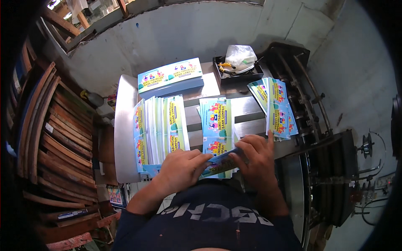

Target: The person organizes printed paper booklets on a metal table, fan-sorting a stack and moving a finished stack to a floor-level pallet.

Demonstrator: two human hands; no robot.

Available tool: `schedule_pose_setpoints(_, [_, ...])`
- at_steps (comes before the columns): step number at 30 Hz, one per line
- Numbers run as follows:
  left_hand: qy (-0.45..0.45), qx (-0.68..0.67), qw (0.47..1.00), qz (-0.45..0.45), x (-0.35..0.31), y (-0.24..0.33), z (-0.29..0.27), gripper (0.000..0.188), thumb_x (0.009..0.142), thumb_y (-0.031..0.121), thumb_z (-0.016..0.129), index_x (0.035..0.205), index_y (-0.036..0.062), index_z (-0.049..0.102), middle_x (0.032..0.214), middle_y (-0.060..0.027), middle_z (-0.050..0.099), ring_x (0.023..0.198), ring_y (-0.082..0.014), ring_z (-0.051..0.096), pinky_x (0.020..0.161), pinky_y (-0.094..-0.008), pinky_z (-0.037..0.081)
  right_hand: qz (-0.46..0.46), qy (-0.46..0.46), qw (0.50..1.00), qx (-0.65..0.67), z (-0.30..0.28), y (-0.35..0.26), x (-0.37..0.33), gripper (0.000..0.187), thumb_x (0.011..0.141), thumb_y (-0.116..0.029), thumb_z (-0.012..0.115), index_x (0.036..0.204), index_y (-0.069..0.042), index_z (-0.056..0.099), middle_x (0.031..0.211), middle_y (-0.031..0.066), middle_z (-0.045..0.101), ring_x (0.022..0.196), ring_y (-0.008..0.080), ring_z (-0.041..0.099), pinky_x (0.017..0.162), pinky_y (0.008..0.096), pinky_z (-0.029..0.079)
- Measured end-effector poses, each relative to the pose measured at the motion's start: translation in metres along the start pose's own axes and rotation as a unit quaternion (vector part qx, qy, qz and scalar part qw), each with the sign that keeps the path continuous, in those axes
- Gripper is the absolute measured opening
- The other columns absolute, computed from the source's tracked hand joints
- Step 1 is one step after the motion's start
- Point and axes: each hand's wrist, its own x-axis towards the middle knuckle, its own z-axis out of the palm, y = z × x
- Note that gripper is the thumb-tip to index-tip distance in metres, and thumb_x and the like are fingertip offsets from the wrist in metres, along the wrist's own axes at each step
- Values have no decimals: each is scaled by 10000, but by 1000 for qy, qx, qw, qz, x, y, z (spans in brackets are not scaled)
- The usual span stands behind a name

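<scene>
A printed booklet cover (222, 162), blue and yellow-green, is pinched between my two hands near the table's front edge, tilted up toward me. My left hand (180, 168) grips its left end with curled fingers. At the right end, my right hand (256, 161) has its thumb below and fingers over the top edge. Just beyond it lies a stack of matching covers (215, 121), partly hidden by the held one. Left of that, a long row of fanned booklets (161, 129) reaches close to my left hand. Another loose pile of booklets (278, 106) lies beyond my right hand.
A neat block of printed covers (169, 78) stands at the back of the metal table (125, 108). Beside it, a black tray (238, 78) holds a white plastic bag (240, 56). Dark machinery (320, 98) borders the right side. Wooden frames (63, 138) lean at the left.
</scene>
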Motion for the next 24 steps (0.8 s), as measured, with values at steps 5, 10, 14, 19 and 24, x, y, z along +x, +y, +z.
schedule_pose_setpoints(5, [-6, -9, 1000, 27, -14, -4, 11, 237, 819, 124, 701, 1052, 89, 673, 781, -74, 624, 679, -281, 625, 599, -406, 468, 100, -105, 984, 105, -1, -6, -17, 192, 801, -167, 754, 946, -70, 675, 985, 78, 646, 1029, 258, 613, 1115, 642, 214])
schedule_pose_setpoints(10, [-77, -21, 997, 19, -29, -12, 20, 297, 818, 124, 678, 1109, 89, 634, 878, -73, 628, 765, -275, 644, 654, -398, 476, 169, -150, 957, 181, 4, -13, -28, 136, 795, -104, 739, 913, -58, 688, 961, 98, 672, 994, 270, 636, 1135, 599, 216])
schedule_pose_setpoints(14, [-59, -53, 997, 17, -39, -21, 33, 266, 849, 161, 673, 1107, 107, 632, 832, -74, 622, 729, -278, 644, 621, -404, 470, 164, -156, 954, 196, 9, -14, -31, 118, 786, -70, 731, 898, -52, 697, 942, 108, 692, 957, 276, 657, 1136, 582, 228])
schedule_pose_setpoints(19, [-63, -67, 996, 18, -41, -27, 34, 284, 846, 153, 668, 1125, 112, 627, 864, -83, 641, 767, -278, 659, 637, -402, 481, 228, -163, 926, 253, 18, -17, -33, 119, 789, -46, 725, 903, -24, 699, 928, 115, 700, 964, 267, 661, 1125, 503, 282])
schedule_pose_setpoints(24, [-86, -74, 993, 32, -38, -28, 39, 276, 850, 142, 661, 1123, 110, 638, 908, -88, 665, 780, -282, 671, 658, -404, 501, 290, -141, 883, 341, 16, -11, -42, 120, 810, -9, 702, 929, 2, 702, 893, 100, 710, 936, 244, 660, 1044, 375, 397])
